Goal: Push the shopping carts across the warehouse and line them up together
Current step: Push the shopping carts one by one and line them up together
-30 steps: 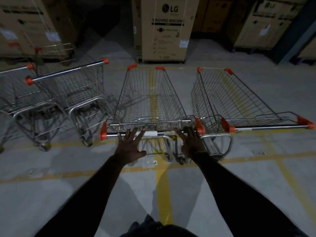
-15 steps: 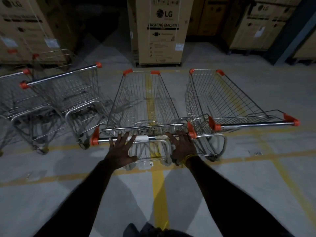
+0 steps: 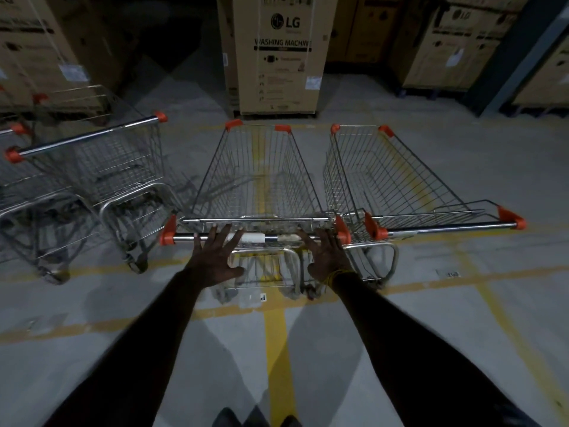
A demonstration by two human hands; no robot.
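Bare forearms, no sleeves in view, thin yellow thread band (image 3: pixel 335 276) (right wrist), dark shoe tips (image 3: pixel 257 419) at bottom edge

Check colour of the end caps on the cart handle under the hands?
Orange-red, on both ends of the handle; head view shows it clearly.

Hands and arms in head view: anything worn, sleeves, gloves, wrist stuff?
No gloves on either hand. Left hand shows nothing on the wrist. Right hand has a thin yellow-orange band around the wrist. The dim light leaves it unclear whether the forearms are sleeved.
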